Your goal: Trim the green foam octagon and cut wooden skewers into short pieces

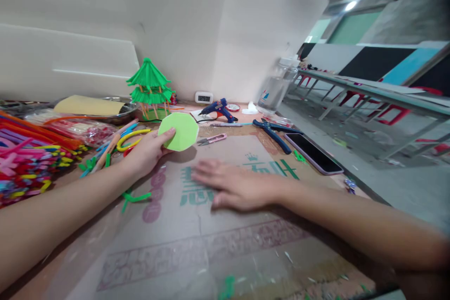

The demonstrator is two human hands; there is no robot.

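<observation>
My left hand [146, 152] pinches a light green paper octagon [179, 131] by its left edge, thumb on top, and holds it just above the table. My right hand [234, 185] lies flat, fingers stretched out to the left, on a printed cardboard sheet [183, 239] that covers the table. It holds nothing. A small pair of pink snips [212, 139] lies just beyond the octagon.
Pipe cleaners [24, 159] are piled at the left. A green paper pagoda [150, 86] stands at the back. A blue glue gun [218, 109], blue pliers [272, 132] and a phone [312, 152] lie toward the right, near the table's edge. Yellow-handled scissors [131, 138] lie by my left hand.
</observation>
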